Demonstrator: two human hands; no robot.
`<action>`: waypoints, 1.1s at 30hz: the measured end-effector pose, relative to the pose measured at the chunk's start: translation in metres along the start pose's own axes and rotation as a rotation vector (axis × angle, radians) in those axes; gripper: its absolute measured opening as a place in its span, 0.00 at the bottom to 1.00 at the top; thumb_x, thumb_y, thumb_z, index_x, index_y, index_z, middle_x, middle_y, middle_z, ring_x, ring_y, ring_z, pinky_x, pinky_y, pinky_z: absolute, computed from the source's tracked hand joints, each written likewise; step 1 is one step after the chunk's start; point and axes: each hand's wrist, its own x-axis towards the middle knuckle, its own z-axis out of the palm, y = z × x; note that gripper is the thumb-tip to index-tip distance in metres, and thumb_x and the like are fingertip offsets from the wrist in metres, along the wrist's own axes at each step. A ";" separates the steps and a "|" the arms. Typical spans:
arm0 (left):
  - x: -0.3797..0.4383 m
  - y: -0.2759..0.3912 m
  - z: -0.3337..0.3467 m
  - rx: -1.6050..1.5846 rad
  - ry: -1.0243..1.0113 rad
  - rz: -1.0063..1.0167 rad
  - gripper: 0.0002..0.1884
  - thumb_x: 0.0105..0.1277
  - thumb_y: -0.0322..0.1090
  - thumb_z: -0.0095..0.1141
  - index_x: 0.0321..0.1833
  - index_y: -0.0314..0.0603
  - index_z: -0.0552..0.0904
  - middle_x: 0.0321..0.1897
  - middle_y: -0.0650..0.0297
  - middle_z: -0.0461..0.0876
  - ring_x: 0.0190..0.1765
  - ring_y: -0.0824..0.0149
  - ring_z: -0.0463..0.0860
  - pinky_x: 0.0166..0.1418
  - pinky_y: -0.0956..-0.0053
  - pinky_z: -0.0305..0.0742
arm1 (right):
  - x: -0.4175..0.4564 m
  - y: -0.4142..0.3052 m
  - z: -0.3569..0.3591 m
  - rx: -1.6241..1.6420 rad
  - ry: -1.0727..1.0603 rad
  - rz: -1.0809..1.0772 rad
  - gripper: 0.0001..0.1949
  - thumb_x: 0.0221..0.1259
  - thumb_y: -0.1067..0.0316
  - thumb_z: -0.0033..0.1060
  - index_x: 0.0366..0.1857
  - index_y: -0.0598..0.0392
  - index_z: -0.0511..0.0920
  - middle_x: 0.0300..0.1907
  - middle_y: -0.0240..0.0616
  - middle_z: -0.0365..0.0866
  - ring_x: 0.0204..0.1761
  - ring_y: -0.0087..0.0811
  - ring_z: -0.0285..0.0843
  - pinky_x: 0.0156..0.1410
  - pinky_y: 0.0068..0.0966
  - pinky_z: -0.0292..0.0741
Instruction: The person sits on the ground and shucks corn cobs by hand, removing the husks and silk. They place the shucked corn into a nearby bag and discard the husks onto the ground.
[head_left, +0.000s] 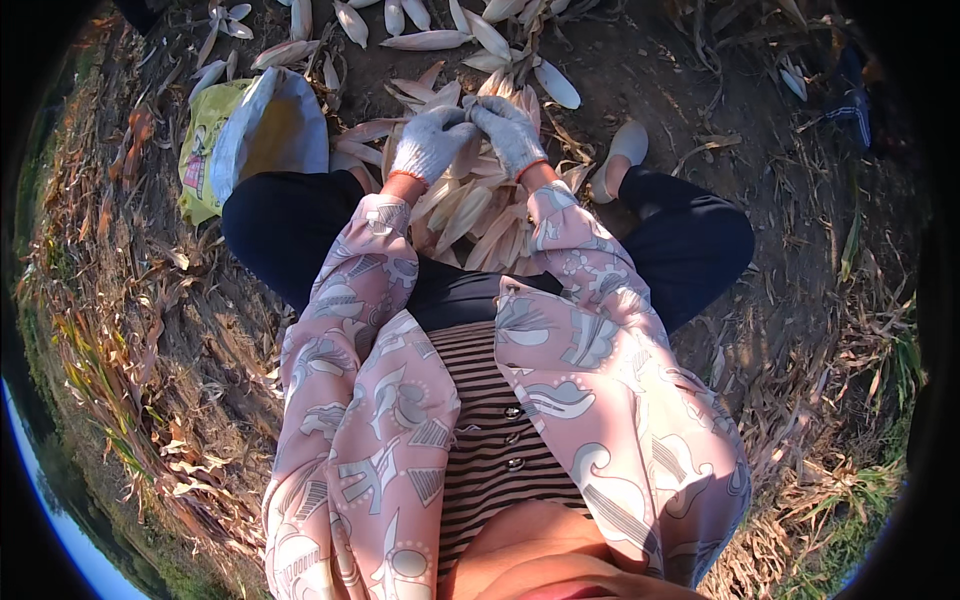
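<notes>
My left hand (431, 142), in a whitish knit glove with an orange cuff edge, meets my right hand (506, 133), gloved alike, above a heap of pale corn husks (465, 217). The fingertips of both hands come together over the husks, bent as in a pinch. What lies between them is too small and hidden to tell. Dry husk leaves stand up just beyond the fingers. The heap lies on the ground between my bent legs. Several ears of corn in pale husks (427, 40) lie on the soil beyond my hands.
An open woven sack (214, 161), yellow-green outside with a whitish turned rim, stands beside my left knee. A dark shoe with white stripes (855, 116) shows at the far right. Dry corn stalks and leaves (172, 300) litter the soil around me.
</notes>
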 end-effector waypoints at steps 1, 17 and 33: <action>0.002 -0.004 0.005 0.015 0.058 -0.011 0.17 0.62 0.39 0.60 0.49 0.36 0.84 0.44 0.51 0.85 0.47 0.58 0.85 0.53 0.70 0.76 | -0.003 -0.002 0.001 -0.046 -0.024 -0.011 0.13 0.64 0.65 0.62 0.47 0.61 0.82 0.43 0.35 0.84 0.45 0.23 0.79 0.52 0.20 0.74; 0.006 -0.014 -0.003 -0.407 -0.018 -0.227 0.12 0.64 0.36 0.59 0.43 0.34 0.84 0.32 0.63 0.84 0.33 0.71 0.81 0.40 0.77 0.76 | -0.003 0.014 0.000 0.218 -0.040 0.196 0.12 0.67 0.65 0.58 0.51 0.55 0.81 0.45 0.31 0.83 0.46 0.21 0.78 0.53 0.19 0.74; 0.004 -0.012 0.016 0.117 0.208 -0.022 0.12 0.62 0.39 0.53 0.40 0.40 0.85 0.41 0.47 0.83 0.48 0.45 0.81 0.54 0.58 0.75 | -0.006 0.015 0.008 -0.039 -0.037 -0.161 0.11 0.63 0.72 0.62 0.47 0.62 0.81 0.44 0.34 0.84 0.46 0.22 0.79 0.53 0.19 0.75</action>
